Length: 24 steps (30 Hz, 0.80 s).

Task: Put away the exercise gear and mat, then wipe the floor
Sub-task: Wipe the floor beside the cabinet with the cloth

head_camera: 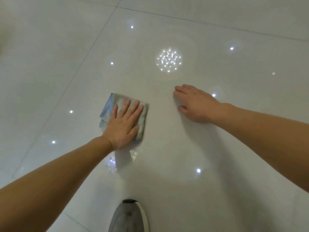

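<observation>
A folded cloth [110,107], pale blue and greenish, lies flat on the glossy white tiled floor [184,148]. My left hand [124,126] presses down on it with straight, spread fingers, covering most of its right half. My right hand [196,104] rests flat on the bare floor to the right of the cloth, fingers straight and pointing left, holding nothing. No exercise gear or mat is in view.
A grey shoe with a white sole [128,216] stands at the bottom centre, close behind my left hand. Grout lines [93,46] run diagonally across the tiles at the left and top. Ceiling lights reflect as bright spots [168,60] on the floor.
</observation>
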Available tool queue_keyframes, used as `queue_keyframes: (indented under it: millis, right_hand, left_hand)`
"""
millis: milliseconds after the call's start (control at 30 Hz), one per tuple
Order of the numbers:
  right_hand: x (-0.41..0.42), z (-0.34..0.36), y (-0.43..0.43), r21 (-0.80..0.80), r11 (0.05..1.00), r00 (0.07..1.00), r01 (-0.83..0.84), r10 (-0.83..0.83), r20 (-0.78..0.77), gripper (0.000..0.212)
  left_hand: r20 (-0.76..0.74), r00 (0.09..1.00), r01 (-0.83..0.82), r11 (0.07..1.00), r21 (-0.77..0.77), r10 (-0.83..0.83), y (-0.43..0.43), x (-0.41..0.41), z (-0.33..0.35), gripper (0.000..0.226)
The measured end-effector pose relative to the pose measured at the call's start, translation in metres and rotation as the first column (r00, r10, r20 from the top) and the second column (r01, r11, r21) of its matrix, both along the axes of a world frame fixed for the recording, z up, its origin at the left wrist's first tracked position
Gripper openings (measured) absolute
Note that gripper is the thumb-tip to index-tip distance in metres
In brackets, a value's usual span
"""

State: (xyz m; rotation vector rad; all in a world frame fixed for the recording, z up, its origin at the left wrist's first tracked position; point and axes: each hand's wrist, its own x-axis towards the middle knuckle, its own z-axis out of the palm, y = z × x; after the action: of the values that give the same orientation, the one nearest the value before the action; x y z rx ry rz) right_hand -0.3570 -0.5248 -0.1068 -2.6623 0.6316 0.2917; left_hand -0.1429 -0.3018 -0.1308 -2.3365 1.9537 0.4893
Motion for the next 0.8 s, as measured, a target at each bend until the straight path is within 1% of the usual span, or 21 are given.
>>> queue_keyframes:
  millis: [200,367,567,800]
  right_hand:
    - [-0.049,-0.001,-0.011,-0.032,0.999,1.000,0.000,-0.001,-0.026,0.054]
    - [-0.100,0.000,-0.021,-0.060,0.996,0.997,0.073,-0.074,-0.023,0.053]
    - [-0.162,-0.001,-0.027,-0.097,0.981,0.985,0.166,-0.169,-0.017,0.052]
    - [-0.236,0.003,-0.033,-0.103,0.958,0.961,0.268,-0.273,-0.036,0.053]
  left_hand:
    - [0.036,0.998,0.042,0.999,0.004,-0.042,-0.018,-0.071,-0.003,0.074]
    - [0.025,0.996,0.087,0.996,0.022,-0.087,-0.032,-0.121,-0.001,0.073]
    - [0.023,0.985,0.169,0.985,0.020,-0.170,-0.054,-0.204,0.000,0.073]
    - [-0.023,0.969,0.245,0.970,0.013,-0.244,-0.079,-0.298,0.001,0.072]
